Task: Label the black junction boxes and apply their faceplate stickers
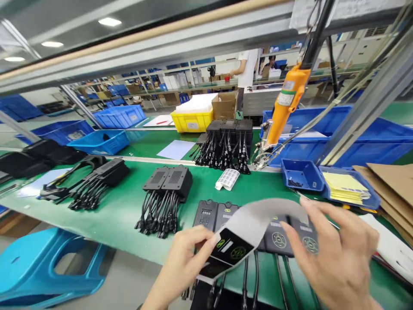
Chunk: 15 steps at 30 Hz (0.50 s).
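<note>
The step in hand appears to be handling the label sheet, bowed above a row of black controller boxes on the green counter. The left hand pinches its glossy, black-printed end; the right hand has parted fingers at the pale, smooth far end, grip unclear. The next move likely calls for an even, crease-free hold.

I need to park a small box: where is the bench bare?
Green bench shows bare between the left black cables and the middle box pair, and also between that pair and the white gridded sheet. Crowded: around the left hand and right hand.
</note>
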### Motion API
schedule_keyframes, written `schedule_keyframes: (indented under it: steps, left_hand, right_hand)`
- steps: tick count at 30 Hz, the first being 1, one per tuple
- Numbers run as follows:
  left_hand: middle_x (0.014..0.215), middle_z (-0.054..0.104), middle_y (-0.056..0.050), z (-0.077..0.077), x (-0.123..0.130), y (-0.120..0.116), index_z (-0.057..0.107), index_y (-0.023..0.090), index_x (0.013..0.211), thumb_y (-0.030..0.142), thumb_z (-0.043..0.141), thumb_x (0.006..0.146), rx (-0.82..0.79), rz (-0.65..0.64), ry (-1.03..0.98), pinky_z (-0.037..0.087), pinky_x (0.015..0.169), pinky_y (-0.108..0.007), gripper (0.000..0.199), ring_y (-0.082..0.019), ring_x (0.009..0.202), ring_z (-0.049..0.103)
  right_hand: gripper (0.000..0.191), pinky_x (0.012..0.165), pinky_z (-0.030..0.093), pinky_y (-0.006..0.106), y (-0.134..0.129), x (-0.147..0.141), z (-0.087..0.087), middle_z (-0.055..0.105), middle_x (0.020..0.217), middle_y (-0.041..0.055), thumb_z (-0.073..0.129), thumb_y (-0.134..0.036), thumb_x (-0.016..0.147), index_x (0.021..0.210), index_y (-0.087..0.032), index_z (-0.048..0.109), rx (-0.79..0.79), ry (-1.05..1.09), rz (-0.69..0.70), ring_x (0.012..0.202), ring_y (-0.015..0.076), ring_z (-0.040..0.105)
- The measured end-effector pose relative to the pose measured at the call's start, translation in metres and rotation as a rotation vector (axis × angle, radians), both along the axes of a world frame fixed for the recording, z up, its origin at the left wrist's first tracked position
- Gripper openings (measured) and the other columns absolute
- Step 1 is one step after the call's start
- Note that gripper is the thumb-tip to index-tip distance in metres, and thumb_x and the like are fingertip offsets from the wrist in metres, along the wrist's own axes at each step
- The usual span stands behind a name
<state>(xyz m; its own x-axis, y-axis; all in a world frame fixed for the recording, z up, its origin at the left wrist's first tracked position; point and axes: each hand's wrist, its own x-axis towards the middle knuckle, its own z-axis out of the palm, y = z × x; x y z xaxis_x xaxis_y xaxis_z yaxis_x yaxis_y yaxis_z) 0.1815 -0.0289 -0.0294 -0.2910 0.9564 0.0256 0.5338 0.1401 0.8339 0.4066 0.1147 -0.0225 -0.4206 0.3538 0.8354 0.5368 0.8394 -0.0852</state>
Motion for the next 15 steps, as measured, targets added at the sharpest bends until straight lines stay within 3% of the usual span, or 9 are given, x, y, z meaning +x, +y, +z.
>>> schedule_keyframes:
  steps: [2,4,6,10,15]
  left_hand:
    - [0.073,0.055,-0.002,-0.001,0.008,0.014,0.063,0.012,0.076,0.042,0.054,0.092,0.048,0.071,-0.252,0.036,0.06,-0.015,0.034,-0.008,0.067,0.047]
    - [0.074,0.054,-0.002,-0.005,0.017,0.027,0.062,0.011,0.078,0.043,0.062,0.086,0.101,0.084,-0.501,0.037,0.061,-0.015,0.033,-0.008,0.067,0.046]
    - [0.07,0.053,-0.001,-0.012,0.024,0.037,0.06,0.01,0.077,0.042,0.069,0.081,0.113,0.064,-0.698,0.038,0.06,-0.014,0.033,-0.006,0.062,0.046]
    - [0.062,0.05,0.0,-0.026,0.035,0.042,0.06,0.01,0.074,0.045,0.073,0.076,0.063,0.009,-0.862,0.038,0.054,-0.015,0.038,-0.005,0.053,0.044]
    - [0.065,0.051,-0.001,-0.029,0.044,0.032,0.066,0.009,0.081,0.046,0.072,0.079,0.042,-0.064,-0.731,0.037,0.058,-0.013,0.038,-0.005,0.06,0.044]
  right_hand:
    - [0.042,0.082,0.043,0.039,-0.011,-0.009,-0.002,0.057,0.101,0.0141,0.07,-0.01,0.079,0.119,-0.014,0.057,0.054,-0.05,0.1,0.092,0.0255,0.054]
    - [0.03,0.072,0.046,0.031,-0.025,-0.019,-0.006,0.056,0.091,0.0099,0.062,-0.007,0.084,0.113,-0.014,0.058,-0.098,-0.121,0.372,0.08,0.0186,0.054]
    - [0.023,0.067,0.048,0.028,-0.036,-0.026,-0.011,0.057,0.088,0.0091,0.054,-0.007,0.089,0.112,-0.013,0.057,-0.233,-0.156,0.522,0.075,0.0162,0.055]
    - [0.037,0.074,0.051,0.028,-0.035,-0.03,-0.021,0.057,0.099,0.0145,0.048,-0.008,0.093,0.129,-0.009,0.051,-0.216,-0.118,0.488,0.088,0.0194,0.059]
    - [0.038,0.072,0.052,0.026,-0.017,-0.022,-0.03,0.054,0.102,0.0153,0.046,-0.007,0.093,0.13,-0.009,0.051,-0.231,-0.124,0.46,0.087,0.0173,0.06]
